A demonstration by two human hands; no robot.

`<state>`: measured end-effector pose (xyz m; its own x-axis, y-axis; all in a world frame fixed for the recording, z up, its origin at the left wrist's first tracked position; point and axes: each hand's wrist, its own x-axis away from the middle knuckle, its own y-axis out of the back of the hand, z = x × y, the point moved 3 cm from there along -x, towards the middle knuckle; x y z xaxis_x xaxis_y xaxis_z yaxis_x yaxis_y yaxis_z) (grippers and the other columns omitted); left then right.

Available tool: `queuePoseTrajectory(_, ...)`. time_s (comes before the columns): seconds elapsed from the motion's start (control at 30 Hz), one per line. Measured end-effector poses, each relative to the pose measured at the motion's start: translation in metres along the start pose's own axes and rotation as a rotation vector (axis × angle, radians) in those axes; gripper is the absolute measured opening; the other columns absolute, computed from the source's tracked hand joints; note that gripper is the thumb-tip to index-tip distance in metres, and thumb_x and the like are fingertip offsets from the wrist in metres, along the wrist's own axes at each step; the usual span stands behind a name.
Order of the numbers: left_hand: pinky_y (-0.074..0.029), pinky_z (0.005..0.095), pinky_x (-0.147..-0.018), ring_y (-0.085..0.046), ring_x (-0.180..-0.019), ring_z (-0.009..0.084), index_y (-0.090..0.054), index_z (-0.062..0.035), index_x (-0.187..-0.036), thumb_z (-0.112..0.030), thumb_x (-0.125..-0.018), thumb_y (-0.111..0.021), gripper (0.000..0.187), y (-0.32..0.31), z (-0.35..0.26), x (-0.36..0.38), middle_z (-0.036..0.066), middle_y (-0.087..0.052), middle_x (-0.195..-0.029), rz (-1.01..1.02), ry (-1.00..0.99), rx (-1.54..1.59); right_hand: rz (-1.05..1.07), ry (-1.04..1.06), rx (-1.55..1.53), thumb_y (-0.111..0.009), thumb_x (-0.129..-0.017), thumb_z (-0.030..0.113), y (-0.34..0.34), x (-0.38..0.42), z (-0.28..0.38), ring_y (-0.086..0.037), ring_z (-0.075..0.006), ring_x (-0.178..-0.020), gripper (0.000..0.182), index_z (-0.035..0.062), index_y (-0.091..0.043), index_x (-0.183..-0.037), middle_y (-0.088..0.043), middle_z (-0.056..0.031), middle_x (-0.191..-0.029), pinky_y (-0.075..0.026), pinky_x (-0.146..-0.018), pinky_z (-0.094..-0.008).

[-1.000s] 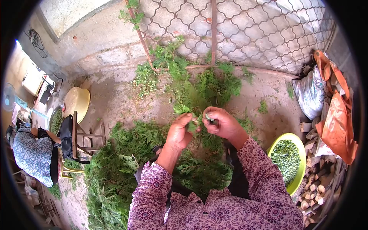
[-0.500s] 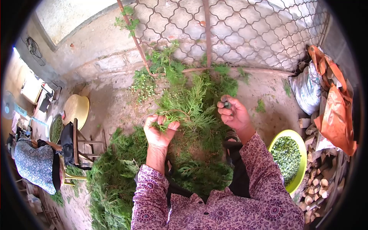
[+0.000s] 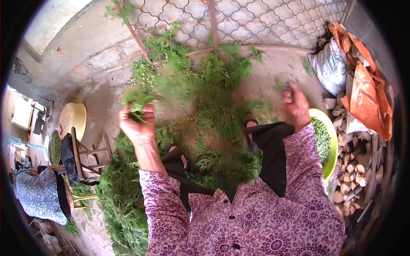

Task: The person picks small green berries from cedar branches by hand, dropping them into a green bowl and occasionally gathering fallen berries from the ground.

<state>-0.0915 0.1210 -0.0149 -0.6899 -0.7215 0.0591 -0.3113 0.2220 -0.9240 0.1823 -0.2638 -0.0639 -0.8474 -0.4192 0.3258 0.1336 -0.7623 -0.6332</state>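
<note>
My left hand (image 3: 139, 121) is closed around a feathery green conifer sprig (image 3: 142, 99), whose tips are smeared by motion. To the right, my right hand (image 3: 297, 104) is held up near the rim of a yellow-green basin (image 3: 332, 128), its fingers curled in. Something small and dark shows at those fingertips, too blurred to name. Small green pieces (image 3: 321, 141) fill the basin. Cut conifer branches (image 3: 224, 160) lie on the ground between my feet, and a larger heap of branches (image 3: 121, 192) spreads along my left side.
Split firewood (image 3: 352, 175) is stacked at the right below an orange sack (image 3: 369, 102) and a white sack (image 3: 329, 66). A metal lattice (image 3: 247, 21) leans along the wall. At left are a wooden chair (image 3: 81, 158), a round tan lid-like disc (image 3: 73, 117) and a bent-over person (image 3: 40, 194).
My hands have moved apart: the left, with its conifer sprig, up and to the left, the right out toward the basin. The view has tilted down, showing more of my legs.
</note>
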Motion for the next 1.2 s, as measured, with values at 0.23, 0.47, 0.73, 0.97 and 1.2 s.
queuePoseTrajectory(0.23, -0.039, 0.031, -0.054, -0.046, -0.063, 0.0181, -0.051, -0.0052, -0.087, -0.022, -0.082, -0.053, 0.018, 0.044, -0.08, 0.025, 0.006, -0.051, -0.079, -0.427, -0.709, -0.329, -0.803, 0.483, 1.518, -0.056, -0.077, 0.032, 0.206, 0.064, 0.083, -0.06, -0.027, -0.073, 0.04, -0.0038, -0.058, -0.093, -0.061, -0.0184, -0.086, -0.046, -0.065, -0.0348)
queuePoseTrajectory(0.47, -0.037, 0.0333, -0.06, -0.046, -0.069, 0.0207, -0.043, -0.003, -0.101, -0.035, -0.085, -0.05, 0.037, 0.064, -0.079, 0.054, 0.008, -0.047, -0.083, -0.488, -0.669, -0.21, -0.891, -0.016, 1.873, -0.059, -0.066, 0.04, 0.278, 0.112, 0.059, -0.058, -0.033, -0.085, 0.049, -0.0019, -0.062, -0.092, -0.061, -0.0219, -0.089, -0.043, -0.08, -0.0392)
queuePoseTrajectory(0.73, -0.038, 0.0336, -0.061, -0.049, -0.078, 0.024, -0.041, -0.0047, -0.1, -0.049, -0.081, -0.049, 0.049, 0.065, -0.056, 0.05, 0.013, -0.047, -0.101, -0.495, -0.449, -0.212, -0.482, 0.35, 1.817, -0.053, -0.073, 0.034, 0.156, 0.056, 0.065, -0.059, -0.0326, -0.083, 0.042, -0.0016, -0.061, -0.094, -0.061, -0.0219, -0.088, -0.044, -0.075, -0.0375)
queuePoseTrajectory(0.97, -0.039, 0.0303, -0.059, -0.049, -0.07, 0.0184, -0.053, -0.0054, -0.088, -0.046, -0.083, -0.049, 0.041, 0.044, -0.024, 0.039, 0.007, -0.054, -0.09, -0.3, -0.206, -0.242, -0.089, 0.411, 1.906, -0.053, -0.074, 0.033, 0.001, -0.005, 0.026, -0.058, -0.0306, -0.086, 0.039, 0.0031, -0.061, -0.097, -0.061, -0.0173, -0.091, -0.044, -0.077, -0.0369)
queuePoseTrajectory(1.2, -0.041, 0.0328, -0.062, -0.051, -0.072, 0.0199, -0.053, -0.002, -0.094, -0.043, -0.084, -0.048, 0.043, 0.022, 0.0, 0.016, 0.011, -0.056, -0.098, -0.157, -0.016, -0.287, 0.436, 0.358, 2.122, -0.057, -0.07, 0.029, -0.068, -0.079, -0.084, -0.057, -0.0335, -0.082, 0.032, 0.0015, -0.062, -0.086, -0.061, -0.0182, -0.086, -0.045, -0.074, -0.0414)
